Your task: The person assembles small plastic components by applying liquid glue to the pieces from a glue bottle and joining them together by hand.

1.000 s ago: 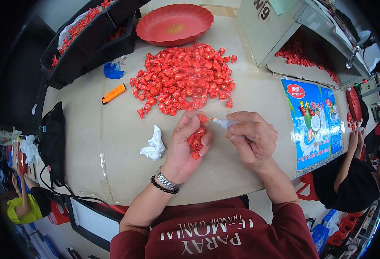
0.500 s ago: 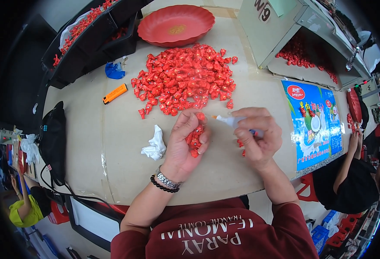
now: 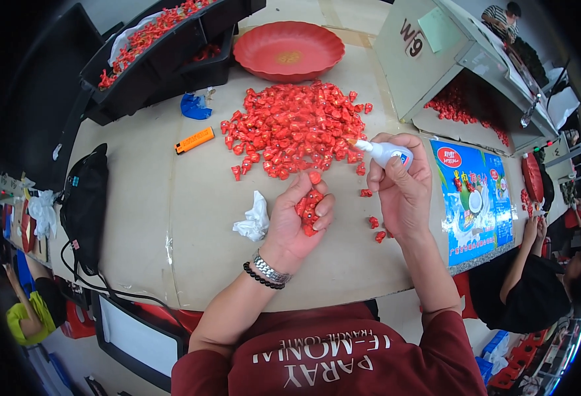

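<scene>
nearest the near edge of the tabletop (image 3: 198,257), the person's left hand (image 3: 294,234), with a metal watch (image 3: 269,266) and a dark beaded bracelet (image 3: 256,276) at its wrist, has its grip closed around several small red pieces (image 3: 309,211), one pinched at the fingertips. to its left lies a crumpled white tissue (image 3: 253,218); to its right, a few stray red pieces (image 3: 374,222) sit toward the right edge. the right hand (image 3: 409,188) has its grip clamped on a white bottle (image 3: 385,153), raised, its orange-tipped nozzle pointing left. a black bag (image 3: 86,204) lies along the left edge, a blue printed sheet (image 3: 465,218) along the right. farther off come a flat orange object (image 3: 195,140) and a large red heap (image 3: 295,129) of similar pieces, then a blue scrap (image 3: 195,107). black bins (image 3: 155,78) fill the far left corner, a scalloped red dish (image 3: 259,56) stands near the far edge, and a pale open-fronted box (image 3: 406,72) takes the far right corner.
</scene>
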Available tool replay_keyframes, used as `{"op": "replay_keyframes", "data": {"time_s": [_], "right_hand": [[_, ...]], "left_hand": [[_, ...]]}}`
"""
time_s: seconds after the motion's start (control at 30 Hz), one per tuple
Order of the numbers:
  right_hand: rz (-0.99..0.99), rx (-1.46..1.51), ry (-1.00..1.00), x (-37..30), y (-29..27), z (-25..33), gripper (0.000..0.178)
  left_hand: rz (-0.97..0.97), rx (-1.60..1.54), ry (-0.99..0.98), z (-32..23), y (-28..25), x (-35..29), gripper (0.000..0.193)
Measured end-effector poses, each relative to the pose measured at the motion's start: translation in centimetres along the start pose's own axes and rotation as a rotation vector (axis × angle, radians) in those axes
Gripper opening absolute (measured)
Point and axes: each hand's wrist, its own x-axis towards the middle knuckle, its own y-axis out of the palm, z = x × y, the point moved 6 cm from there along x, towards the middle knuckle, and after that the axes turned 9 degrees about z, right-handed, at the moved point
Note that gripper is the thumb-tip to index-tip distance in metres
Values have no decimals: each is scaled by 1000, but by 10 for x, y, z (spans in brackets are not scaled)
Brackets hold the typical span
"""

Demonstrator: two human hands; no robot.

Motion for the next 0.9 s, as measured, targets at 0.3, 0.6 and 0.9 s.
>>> {"op": "replay_keyframes", "data": {"time_s": [0.3, 0.6, 0.9], "right_hand": [[138, -14, 1, 28, 53, 9, 34], [421, -19, 372, 100, 138, -53, 51], [675, -218, 410, 149, 220, -172, 37]], "left_hand": [[49, -25, 27, -5, 5, -2, 13], [556, -17, -166, -2, 42, -17, 22], [832, 53, -200, -2, 59, -35, 24]]}}
